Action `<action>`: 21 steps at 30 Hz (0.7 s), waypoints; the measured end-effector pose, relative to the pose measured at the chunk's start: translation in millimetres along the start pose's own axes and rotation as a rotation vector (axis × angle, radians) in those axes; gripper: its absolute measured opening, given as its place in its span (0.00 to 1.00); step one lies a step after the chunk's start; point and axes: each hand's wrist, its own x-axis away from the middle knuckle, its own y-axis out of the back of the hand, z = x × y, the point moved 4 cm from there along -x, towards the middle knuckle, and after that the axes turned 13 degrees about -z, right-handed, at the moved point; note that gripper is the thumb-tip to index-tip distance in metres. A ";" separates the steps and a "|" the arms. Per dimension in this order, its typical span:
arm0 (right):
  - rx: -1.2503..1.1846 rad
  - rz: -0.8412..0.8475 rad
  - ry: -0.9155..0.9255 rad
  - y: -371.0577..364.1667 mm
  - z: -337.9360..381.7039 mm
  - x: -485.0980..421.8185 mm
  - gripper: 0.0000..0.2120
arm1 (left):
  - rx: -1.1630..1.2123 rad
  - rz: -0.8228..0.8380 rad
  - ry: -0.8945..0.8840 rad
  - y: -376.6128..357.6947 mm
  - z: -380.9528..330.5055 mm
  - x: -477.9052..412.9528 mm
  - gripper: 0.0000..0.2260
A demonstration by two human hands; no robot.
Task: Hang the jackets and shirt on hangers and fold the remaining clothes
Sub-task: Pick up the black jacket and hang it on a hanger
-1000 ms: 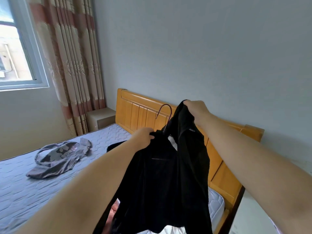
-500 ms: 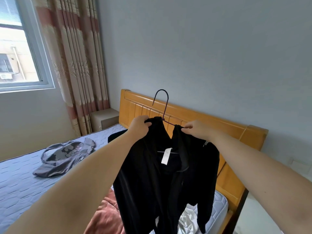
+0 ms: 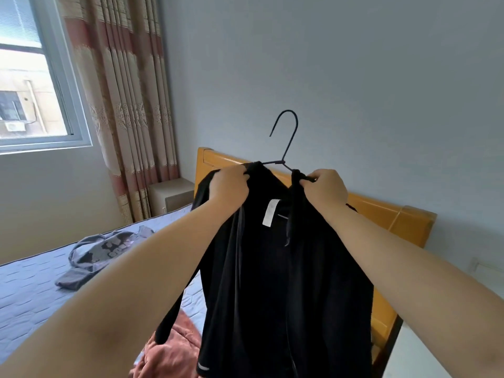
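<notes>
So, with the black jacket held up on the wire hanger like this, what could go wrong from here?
1. Both the left hand and right hand pinch the black jacket at the collar on the thin wire hanger; if a shoulder is not seated, it may slide off on release.
2. Neither hand holds the hook, so freeing one hand could tip the hanger.
3. A dangling sleeve hangs near the rust-coloured garment on the bed and might drag it.

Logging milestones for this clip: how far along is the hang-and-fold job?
Done: no finished hung or folded item shows. In hand: the black jacket sits on the wire hanger, left hand and right hand gripping its shoulders, apparently settling it. Left: the grey garment lies crumpled on the bed and a reddish garment is bunched below the jacket, both unfolded.
</notes>
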 end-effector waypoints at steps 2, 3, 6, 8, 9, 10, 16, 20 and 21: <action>0.003 -0.069 -0.017 0.6 -2.9 4.5 0.10 | 0.040 -0.004 -0.071 0.5 -17.5 8.7 0.10; -0.029 -0.089 -0.043 2.5 -2.5 4.1 0.10 | 0.053 -0.072 -0.096 4.5 -22.6 10.1 0.10; -0.165 -0.102 -0.111 5.7 1.2 -5.1 0.10 | -0.005 -0.193 -0.141 -3.2 -16.7 27.3 0.07; -0.177 -0.041 -0.082 0.6 2.9 -4.9 0.10 | -0.116 0.096 -0.239 -35.8 -11.0 56.8 0.08; -0.170 -0.006 -0.073 -3.6 0.3 -1.9 0.10 | -0.122 0.268 -0.264 -53.8 -7.0 72.3 0.11; -0.170 0.022 -0.077 -7.4 -4.5 1.7 0.09 | -0.098 0.386 -0.273 -65.9 -3.2 83.8 0.13; -0.129 0.133 -0.057 -12.8 -30.3 7.8 0.08 | 0.045 -0.023 -0.325 -32.1 10.9 57.6 0.14; -0.123 0.155 0.006 -12.1 -27.8 9.7 0.08 | 0.011 0.199 -0.250 -35.3 19.1 23.5 0.24; -0.137 0.155 0.020 -11.1 -26.1 9.8 0.07 | 0.028 0.314 -0.206 -40.2 21.3 21.0 0.22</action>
